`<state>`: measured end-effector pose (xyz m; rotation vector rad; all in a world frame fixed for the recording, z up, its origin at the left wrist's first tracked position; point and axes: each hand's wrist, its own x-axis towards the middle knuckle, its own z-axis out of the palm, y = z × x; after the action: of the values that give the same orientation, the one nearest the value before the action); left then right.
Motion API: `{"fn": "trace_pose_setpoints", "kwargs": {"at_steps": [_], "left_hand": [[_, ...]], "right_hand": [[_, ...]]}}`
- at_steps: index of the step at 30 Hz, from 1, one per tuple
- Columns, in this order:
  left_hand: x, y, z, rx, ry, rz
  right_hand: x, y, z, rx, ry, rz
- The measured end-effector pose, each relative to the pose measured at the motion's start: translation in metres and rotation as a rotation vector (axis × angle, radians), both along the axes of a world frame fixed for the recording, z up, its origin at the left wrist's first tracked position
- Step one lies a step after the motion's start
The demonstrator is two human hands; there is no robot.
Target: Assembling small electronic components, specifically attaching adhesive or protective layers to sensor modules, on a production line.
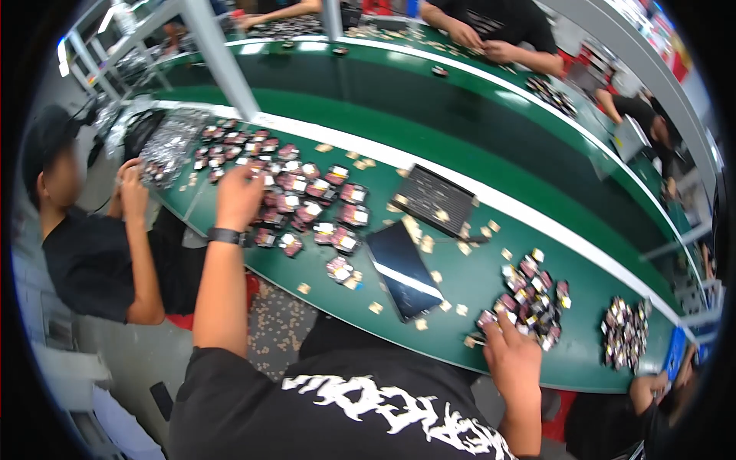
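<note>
My left hand (239,193), with a dark band on its wrist, reaches into a spread of small black-and-pink pieces with white labels (308,211) on the left part of the green table. Its fingers are bent together at the pieces; what lies between them is hidden. My right hand (512,354) is at the near edge of a second heap of the same pieces (537,299), fingers stretched apart and fingertips at the pieces. Between the two groups lies a dark glossy tablet-like slab (405,270). Behind it sits a black ribbed tray (434,201).
Small beige bits (425,244) are strewn over the green table (360,307). A third heap of pieces (625,332) stands at the far right. A person (100,238) sits at the left; another person (498,38) works across the green belt (399,100). A grey post (222,61) rises beyond the table.
</note>
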<state>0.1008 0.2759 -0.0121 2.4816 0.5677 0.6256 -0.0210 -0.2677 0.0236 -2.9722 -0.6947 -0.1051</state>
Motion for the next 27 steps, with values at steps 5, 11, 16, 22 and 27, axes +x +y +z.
{"fn": "trace_pose_setpoints", "kwargs": {"at_steps": [5,11,16,22,27], "left_hand": [[-0.029,-0.113,0.061,0.369,-0.367,-0.251],[-0.083,-0.271,0.055,-1.181,0.408,-0.933],[-0.098,-0.322,0.032,-1.769,0.759,-1.01],[-0.099,-0.338,0.035,-1.489,0.615,-0.943],[-0.103,-0.351,0.029,-1.067,0.404,-1.077]], "right_hand": [[0.01,-0.01,-0.008,0.136,-0.161,0.148],[-0.002,-0.01,-0.005,0.391,-0.371,0.232],[-0.017,0.001,0.002,0.462,-0.31,0.223],[-0.052,-0.011,0.016,0.945,0.101,-0.169],[-0.066,-0.016,0.016,1.088,0.306,-0.358]]}}
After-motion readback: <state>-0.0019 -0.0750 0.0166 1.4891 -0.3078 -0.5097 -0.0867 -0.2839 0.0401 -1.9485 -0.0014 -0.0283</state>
